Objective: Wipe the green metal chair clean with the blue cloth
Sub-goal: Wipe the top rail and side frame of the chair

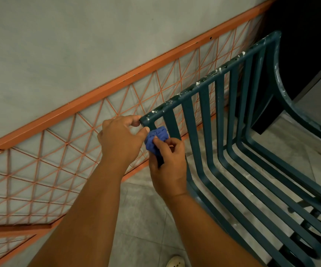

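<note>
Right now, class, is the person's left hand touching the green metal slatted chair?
Touching. The head view shows the left hand pinching the corner of the green metal slatted chair, its fingertips curled over the end of the top rail with no gap visible.

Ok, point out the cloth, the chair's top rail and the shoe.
cloth (158, 136): head view, bunched top above the right hand's fingers.
top rail (209, 79): head view, speckled middle stretch.
shoe (176, 261): head view, pale toe at bottom edge.

The chair (232, 132) runs off the right edge.
</note>
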{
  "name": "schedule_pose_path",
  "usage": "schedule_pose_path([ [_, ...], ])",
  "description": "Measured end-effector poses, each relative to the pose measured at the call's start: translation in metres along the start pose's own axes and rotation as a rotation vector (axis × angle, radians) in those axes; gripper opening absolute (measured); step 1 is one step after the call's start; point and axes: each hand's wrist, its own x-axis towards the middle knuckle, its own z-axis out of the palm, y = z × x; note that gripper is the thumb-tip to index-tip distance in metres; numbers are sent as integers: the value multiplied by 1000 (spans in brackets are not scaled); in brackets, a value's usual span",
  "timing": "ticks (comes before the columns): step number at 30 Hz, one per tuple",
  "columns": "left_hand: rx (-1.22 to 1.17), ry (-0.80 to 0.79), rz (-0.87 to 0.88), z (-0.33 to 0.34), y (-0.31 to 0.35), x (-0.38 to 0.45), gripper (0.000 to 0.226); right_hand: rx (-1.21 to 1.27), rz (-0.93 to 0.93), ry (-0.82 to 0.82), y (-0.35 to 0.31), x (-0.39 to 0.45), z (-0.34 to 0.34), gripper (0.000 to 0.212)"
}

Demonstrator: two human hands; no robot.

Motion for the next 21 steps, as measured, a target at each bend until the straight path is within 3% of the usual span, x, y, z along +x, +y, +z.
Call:
schedule_pose_path([
  [3,-61,-59,-6,-2,-3,2,25,118,83,-2,-2,8,-6,30],
  [5,-146,-90,-46,-4,-2,0,23,164,83,103,-11,19,-14,26],
  [9,-310,-112,-156,-2,-3,-8,38,103,-168,301,-36,41,-22,34],
  [11,-389,-79,-214,0,-4,-11,46,-53,-310,233,-44,51,-20,38],
  [16,-420,88,-291,0,-4,-17,53,-494,-461,-164,-31,60,-3,38],
  [21,-383,143,-316,-2,-10,-24,53,-382,-480,-216,-29,76,-17,31],
])
